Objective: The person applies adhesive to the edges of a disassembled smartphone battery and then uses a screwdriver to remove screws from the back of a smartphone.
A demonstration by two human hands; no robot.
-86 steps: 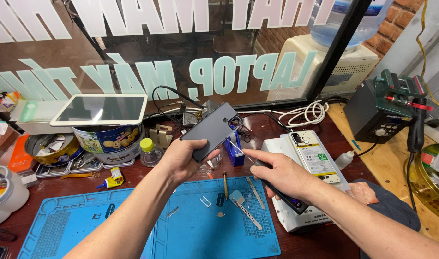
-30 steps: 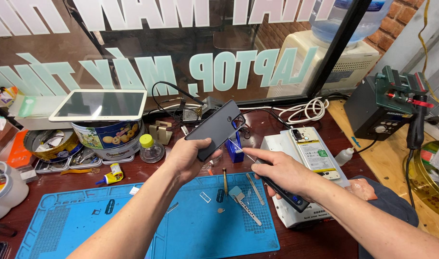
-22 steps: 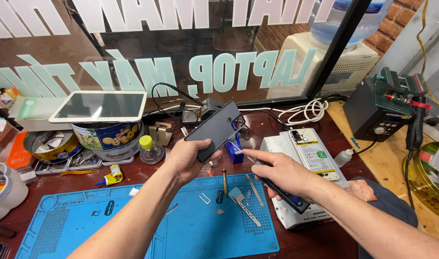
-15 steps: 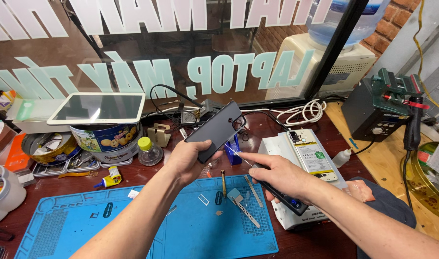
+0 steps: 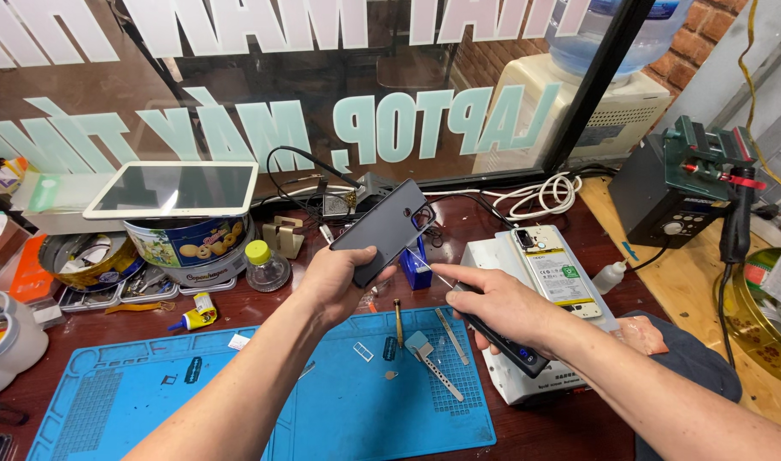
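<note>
- A blue mat (image 5: 339, 410) is spread on the dark red table (image 5: 535, 431) closest to the viewer; small metal tools (image 5: 433, 363) and tiny parts are scattered on it.
- Above the mat, the right hand (image 5: 501, 307) is closed around a dark screwdriver (image 5: 501, 337), with the forefinger stretched along it and the thin tip aimed at the phone's lower edge.
- The left hand (image 5: 335, 277) is clamped on the lower end of a phone (image 5: 386, 229), which is held up in the air over the table, tilted with its top to the upper right.
- The phone is seen from behind: a flat, dark grey back with a camera cutout near the top corner.
- Just beside the right hand, a second phone (image 5: 548, 269) with its back removed is laid on a white box (image 5: 527, 376).
- Further back, a white tablet (image 5: 175, 189) is rested on a round tin (image 5: 190, 248), and white cables (image 5: 540, 192) are coiled near the window (image 5: 339, 77).
</note>
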